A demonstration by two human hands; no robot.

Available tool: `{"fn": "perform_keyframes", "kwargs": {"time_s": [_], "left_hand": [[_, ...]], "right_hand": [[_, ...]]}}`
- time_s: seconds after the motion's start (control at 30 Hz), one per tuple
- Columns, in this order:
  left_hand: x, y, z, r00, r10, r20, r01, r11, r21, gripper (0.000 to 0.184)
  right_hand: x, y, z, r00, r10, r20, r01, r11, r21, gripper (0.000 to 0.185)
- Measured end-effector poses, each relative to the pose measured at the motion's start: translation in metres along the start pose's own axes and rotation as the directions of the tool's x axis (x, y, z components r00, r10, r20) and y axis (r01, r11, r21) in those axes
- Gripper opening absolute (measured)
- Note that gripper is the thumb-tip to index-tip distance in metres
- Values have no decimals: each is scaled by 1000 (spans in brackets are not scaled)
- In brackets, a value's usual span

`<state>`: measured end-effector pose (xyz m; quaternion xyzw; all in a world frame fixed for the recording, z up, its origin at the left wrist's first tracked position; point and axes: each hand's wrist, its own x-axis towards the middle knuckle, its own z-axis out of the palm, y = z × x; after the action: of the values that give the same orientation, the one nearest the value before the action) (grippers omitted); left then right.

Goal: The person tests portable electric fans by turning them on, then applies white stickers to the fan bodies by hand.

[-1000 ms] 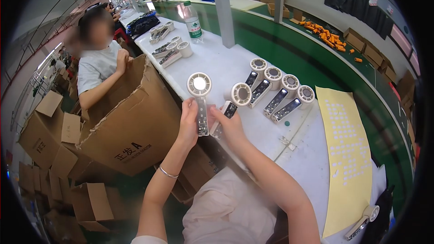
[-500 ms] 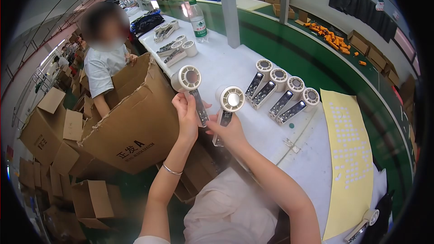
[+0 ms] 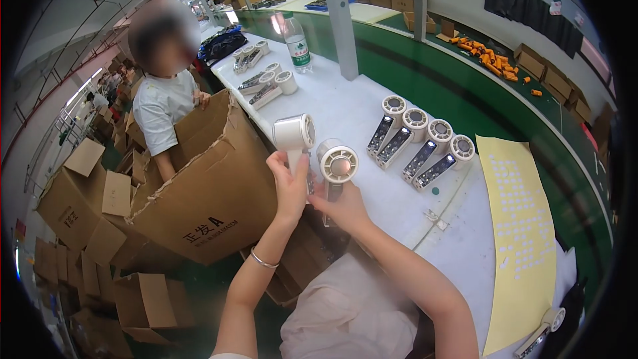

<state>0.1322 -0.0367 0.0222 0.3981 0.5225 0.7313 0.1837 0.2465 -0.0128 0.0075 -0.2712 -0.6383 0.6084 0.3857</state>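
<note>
My left hand [image 3: 290,189] is closed round the handle of a white handheld fan [image 3: 291,134], whose round head is turned sideways to the right. In my right hand [image 3: 347,207] is a second white handheld fan [image 3: 338,165], its ringed head with a shiny centre facing me. The two fans are side by side above the table's near edge. Fingers cover most of both handles. Beyond my right hand, a row of similar fans [image 3: 415,119] lies on the white table [image 3: 392,209], with circuit boards showing in their open handles.
Left of my hands stands a large cardboard box [image 3: 199,193], with a co-worker [image 3: 156,106] reaching into it. A water bottle [image 3: 297,43] and more fans [image 3: 267,86] are farther along the table. A yellow sheet [image 3: 522,226] with white dots lies at right beside a green conveyor [image 3: 392,46].
The fan in my left hand has turned from facing me, board visible, to sideways. My right hand still holds its fan, slightly lower. The view has shifted a little.
</note>
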Motion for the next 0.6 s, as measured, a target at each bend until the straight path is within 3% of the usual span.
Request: {"fn": "perform_keyframes", "kwargs": {"time_s": [0.1,0.3,0.47,0.6], "left_hand": [[0,-3,-3,999,49,-2,-49,997,64,36],[-6,-2,-7,999,38,-29,-36,996,78,37],[-11,-7,-15,999,-9,-44,8,1000,-20,38],[-14,-6,-17,997,-8,-76,1,996,-93,37]], "right_hand": [[0,-1,1,996,-90,-23,88,994,-69,40],[-1,0,3,999,16,28,-16,1000,8,37],[-2,-6,6,990,91,107,-97,994,53,34],[-1,2,13,996,37,80,-49,987,156,35]]}}
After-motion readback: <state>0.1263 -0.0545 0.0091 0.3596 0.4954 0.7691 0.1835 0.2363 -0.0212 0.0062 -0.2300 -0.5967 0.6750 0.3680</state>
